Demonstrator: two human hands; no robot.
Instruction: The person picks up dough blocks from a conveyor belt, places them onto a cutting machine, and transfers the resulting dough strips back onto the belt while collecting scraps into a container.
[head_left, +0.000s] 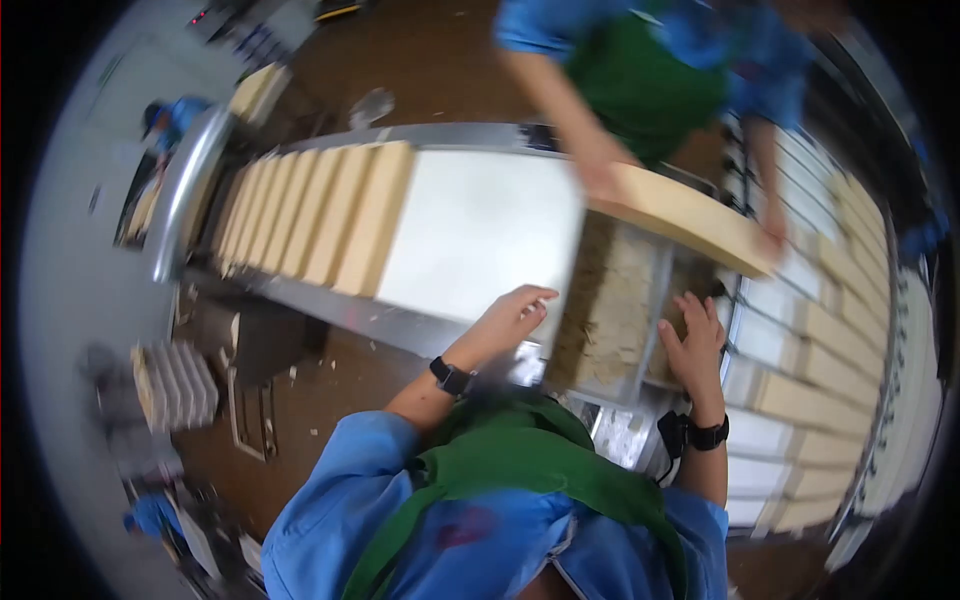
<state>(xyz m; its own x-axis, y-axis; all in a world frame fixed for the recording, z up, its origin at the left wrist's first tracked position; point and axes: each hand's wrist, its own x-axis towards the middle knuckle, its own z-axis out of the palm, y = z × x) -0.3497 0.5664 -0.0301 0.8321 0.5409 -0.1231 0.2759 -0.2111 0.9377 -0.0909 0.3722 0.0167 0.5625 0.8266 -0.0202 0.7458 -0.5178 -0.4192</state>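
My left hand (515, 315) hovers over the near right end of a white conveyor belt (480, 215), its fingers loosely bent and holding nothing. To the right, my right hand (697, 345) is open with fingers apart, above the side of a bin of pale broken flakes (615, 310). Just beyond it, a co-worker's two hands carry a long beige block (700, 215) across the far side of the bin. Several similar beige blocks (370, 220) lie side by side on the belt's left part.
A rack (815, 400) with rows of beige blocks on white surfaces runs along the right. A metal roller (190, 195) spans the belt's left end. A stack of pale trays (175, 385) stands at lower left. The co-worker in a green apron (645, 90) stands opposite.
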